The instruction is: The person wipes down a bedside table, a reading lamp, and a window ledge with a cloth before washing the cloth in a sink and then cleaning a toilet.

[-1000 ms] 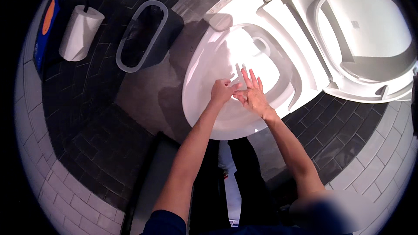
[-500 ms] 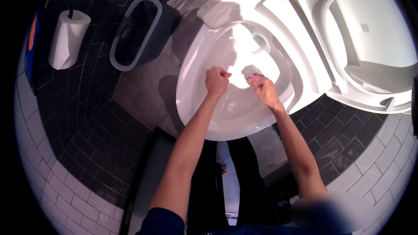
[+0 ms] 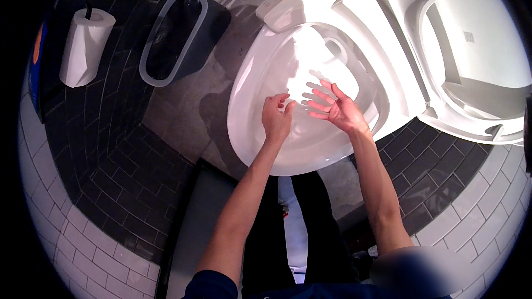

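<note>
Both hands are held over the white toilet bowl (image 3: 252, 77), whose inside is brightly lit. My left hand (image 3: 276, 119) hovers above the bowl's left half, fingers bent and thumb apart, with nothing seen in it. On the other side, my right hand (image 3: 341, 111) is turned partly palm up, its fingers spread and nothing in it. The hands are apart and level with each other. Dark finger-shaped shadows fall on the bowl just beyond the right hand. Behind the bowl to the right, the white toilet seat (image 3: 419, 27) stands raised against the lid (image 3: 476, 58).
A control panel (image 3: 285, 0) sits at the bowl's far left side. On the left stands a dark, oval-topped waste bin (image 3: 213, 36) with a grey rim. A paper roll (image 3: 86, 50) hangs by the dark tiled wall (image 3: 119, 188). My black-trousered legs are below the bowl.
My right hand has opened from bent, gathered fingers to a spread palm. My left hand's fingers have loosened, the thumb moving apart. The view has shifted slightly.
</note>
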The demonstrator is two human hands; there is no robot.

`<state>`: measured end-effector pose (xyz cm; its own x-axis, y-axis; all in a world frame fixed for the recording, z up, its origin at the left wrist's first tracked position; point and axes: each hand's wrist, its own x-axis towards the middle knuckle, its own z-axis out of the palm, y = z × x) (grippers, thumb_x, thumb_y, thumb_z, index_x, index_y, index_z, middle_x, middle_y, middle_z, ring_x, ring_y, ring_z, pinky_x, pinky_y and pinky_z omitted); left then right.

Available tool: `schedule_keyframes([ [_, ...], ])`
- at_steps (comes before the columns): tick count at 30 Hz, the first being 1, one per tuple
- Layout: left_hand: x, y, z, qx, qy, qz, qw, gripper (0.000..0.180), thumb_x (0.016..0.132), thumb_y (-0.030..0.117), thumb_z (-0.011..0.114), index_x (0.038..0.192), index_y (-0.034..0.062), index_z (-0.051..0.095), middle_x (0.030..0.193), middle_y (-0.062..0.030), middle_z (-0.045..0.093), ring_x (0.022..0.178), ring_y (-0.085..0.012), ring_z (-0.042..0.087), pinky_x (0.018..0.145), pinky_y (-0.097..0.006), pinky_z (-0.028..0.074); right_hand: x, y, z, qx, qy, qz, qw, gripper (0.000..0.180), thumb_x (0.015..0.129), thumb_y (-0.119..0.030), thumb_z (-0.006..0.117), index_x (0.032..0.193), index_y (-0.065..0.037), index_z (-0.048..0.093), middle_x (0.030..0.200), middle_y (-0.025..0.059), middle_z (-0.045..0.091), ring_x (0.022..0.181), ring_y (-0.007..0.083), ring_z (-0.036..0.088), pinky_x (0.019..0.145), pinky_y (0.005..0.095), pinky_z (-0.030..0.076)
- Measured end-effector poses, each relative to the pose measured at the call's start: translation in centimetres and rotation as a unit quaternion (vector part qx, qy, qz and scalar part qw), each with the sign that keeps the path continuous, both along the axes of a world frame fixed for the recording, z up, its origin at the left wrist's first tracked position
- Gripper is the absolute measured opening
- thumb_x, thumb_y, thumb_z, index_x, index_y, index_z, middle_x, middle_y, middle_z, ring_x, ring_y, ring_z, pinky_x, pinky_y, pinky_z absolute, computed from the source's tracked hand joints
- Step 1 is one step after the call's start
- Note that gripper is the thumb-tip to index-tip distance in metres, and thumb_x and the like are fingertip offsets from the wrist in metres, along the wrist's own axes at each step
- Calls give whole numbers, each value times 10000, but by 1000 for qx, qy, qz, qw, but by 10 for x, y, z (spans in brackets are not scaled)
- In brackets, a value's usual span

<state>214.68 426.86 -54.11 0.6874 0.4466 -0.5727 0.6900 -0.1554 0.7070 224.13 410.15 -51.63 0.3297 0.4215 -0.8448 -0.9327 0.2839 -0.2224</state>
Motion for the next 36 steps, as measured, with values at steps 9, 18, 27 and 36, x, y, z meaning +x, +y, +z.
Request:
schedule_keyframes([
  [9, 47, -9, 35, -7, -82, -134, 987, 310, 750, 289, 716, 982, 93, 655, 1103, -106, 487, 1052, -280, 460, 886, -422, 393, -2, 1, 20, 27, -7, 49, 998, 412, 984, -350, 404, 1297, -84, 440, 1201, 111, 565, 1008, 268, 611, 853, 506, 498],
  [18, 75, -37, 62, 76, -83, -197, 974, 201, 668, 301, 757, 766, 128, 719, 1053, -50, 537, 1055, -262, 450, 907, -438, 356, -17, -7, 3, -89, -129, 170, 973, 307, 964, -246, 459, 1192, -54, 530, 1163, 81, 560, 1013, 226, 573, 868, 488, 489],
  [27, 79, -41, 42, 76, -62, -196, 976, 44, 688, 146, 688, 719, 118, 703, 1057, -38, 546, 1041, -270, 461, 889, -461, 363, -17, -4, 6, -95, -99, 162, 977, 452, 934, -370, 520, 1263, -61, 495, 1268, 112, 509, 1198, 255, 478, 936, 532, 419],
  [36, 75, -22, 9, 86, 10, -157, 984, 92, 705, 156, 738, 698, 98, 666, 1054, -31, 522, 1060, -250, 453, 877, -449, 372, -16, -17, 73, -284, -179, 206, 919, 591, 878, -297, 624, 1361, -33, 408, 1303, 109, 500, 1240, 267, 440, 984, 429, 400],
])
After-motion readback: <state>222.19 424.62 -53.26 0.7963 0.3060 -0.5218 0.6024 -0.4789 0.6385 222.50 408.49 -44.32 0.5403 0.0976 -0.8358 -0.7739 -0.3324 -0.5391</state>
